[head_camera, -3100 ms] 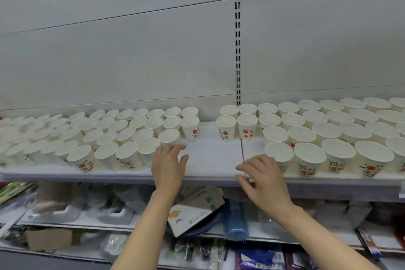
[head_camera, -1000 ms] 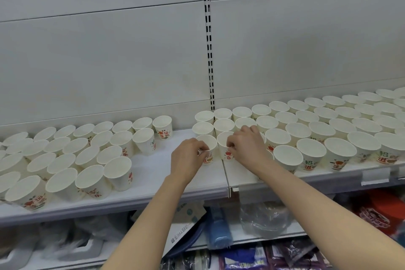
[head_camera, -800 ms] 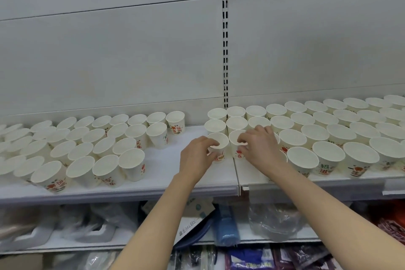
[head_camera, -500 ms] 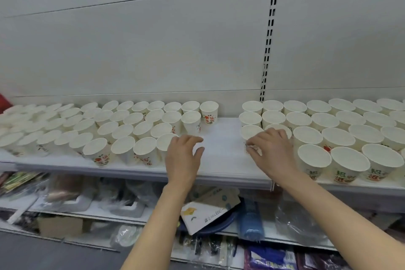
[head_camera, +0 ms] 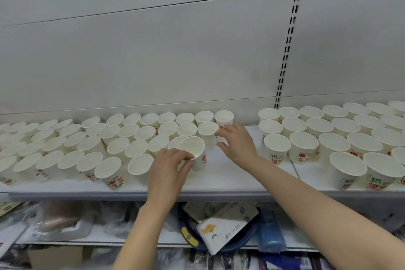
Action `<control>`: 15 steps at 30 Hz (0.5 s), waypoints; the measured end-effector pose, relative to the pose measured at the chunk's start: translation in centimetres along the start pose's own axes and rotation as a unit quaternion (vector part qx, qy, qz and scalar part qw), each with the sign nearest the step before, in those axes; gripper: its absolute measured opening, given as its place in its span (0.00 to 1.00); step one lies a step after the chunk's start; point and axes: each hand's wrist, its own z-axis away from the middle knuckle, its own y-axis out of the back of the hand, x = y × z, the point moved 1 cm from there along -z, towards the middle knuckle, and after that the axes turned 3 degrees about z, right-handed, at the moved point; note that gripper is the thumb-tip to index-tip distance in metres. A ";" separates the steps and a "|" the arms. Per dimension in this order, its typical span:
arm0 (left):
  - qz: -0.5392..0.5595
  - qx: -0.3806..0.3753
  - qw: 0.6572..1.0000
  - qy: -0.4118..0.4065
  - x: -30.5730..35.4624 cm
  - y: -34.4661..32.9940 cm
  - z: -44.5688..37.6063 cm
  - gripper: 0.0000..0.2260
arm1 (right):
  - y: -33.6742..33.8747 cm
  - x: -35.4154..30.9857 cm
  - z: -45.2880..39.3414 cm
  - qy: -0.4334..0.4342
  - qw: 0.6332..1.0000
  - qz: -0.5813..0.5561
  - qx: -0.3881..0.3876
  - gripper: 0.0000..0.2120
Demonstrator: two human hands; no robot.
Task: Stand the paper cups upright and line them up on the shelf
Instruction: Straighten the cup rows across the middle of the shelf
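Nearest to me, below the shelf edge, the lower shelf holds a jumble: a white card pack with a mango picture (head_camera: 221, 229) leaning on a dark blue round tray (head_camera: 245, 241), a blue plastic-wrapped roll (head_camera: 270, 234) just beside it, and clear plastic packaging (head_camera: 63, 223) off to my left. My two bare forearms rise from there to the white shelf (head_camera: 230, 178). My left hand (head_camera: 168, 171) has thumb and fingers curled round the near rim of one paper cup (head_camera: 194, 152), which is tilted, its mouth leaning toward me and its red print facing right; I cannot tell whether its base touches the shelf. That cup sits at the right end of the left group of cups (head_camera: 87, 144), just beside an upright cup behind it. My right hand (head_camera: 236, 143) reaches further in, fingers loosely bent and spread around the side of an upright cup (head_camera: 208, 132) in the second row from the back; fingertips and thumb seem to touch its wall, though the grip is partly hidden. A bare strip of shelf lies between my hands and the right group of cups (head_camera: 328, 138), which stands upright in rows with orange and green print facing me. Both groups run back to the grey back panel (head_camera: 153, 50), where a slotted upright strip (head_camera: 287, 39) climbs above the gap.
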 end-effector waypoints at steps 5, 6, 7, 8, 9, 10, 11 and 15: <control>0.038 -0.019 0.999 -0.003 -2.0 0.6 -0.2 0.02 | -2.4 -0.6 -2.9 -0.014 0.998 0.024 -0.060 0.11; 0.042 -0.023 0.999 -0.005 -2.2 0.7 -0.3 0.02 | -2.6 -0.7 -3.1 -0.016 0.998 0.027 -0.058 0.08; 0.046 -0.027 0.999 -0.008 -2.4 0.8 -0.5 0.02 | -2.7 -0.8 -3.1 -0.019 0.998 0.027 -0.055 0.05; 0.049 -0.027 0.998 -0.013 -2.5 0.8 -0.7 0.02 | -2.6 -1.0 -2.9 -0.020 0.998 0.025 -0.046 0.03; 0.051 -0.025 0.998 -0.019 -2.5 0.8 -0.9 0.02 | -2.4 -1.0 -2.6 -0.020 0.999 0.020 -0.031 0.01; 0.056 -0.023 0.998 -0.023 -2.5 0.8 -1.1 0.02 | -2.0 -1.0 -2.0 -0.019 1.000 0.012 -0.009 0.01; 0.066 -0.020 0.997 -0.026 -2.3 0.6 -1.2 0.01 | -1.4 -1.0 -1.2 -0.019 1.000 0.005 0.015 0.02; 0.136 -0.024 0.990 -0.028 -0.5 -0.9 -1.7 0.03 | 2.5 0.0 3.9 -0.027 0.996 -0.007 0.088 0.03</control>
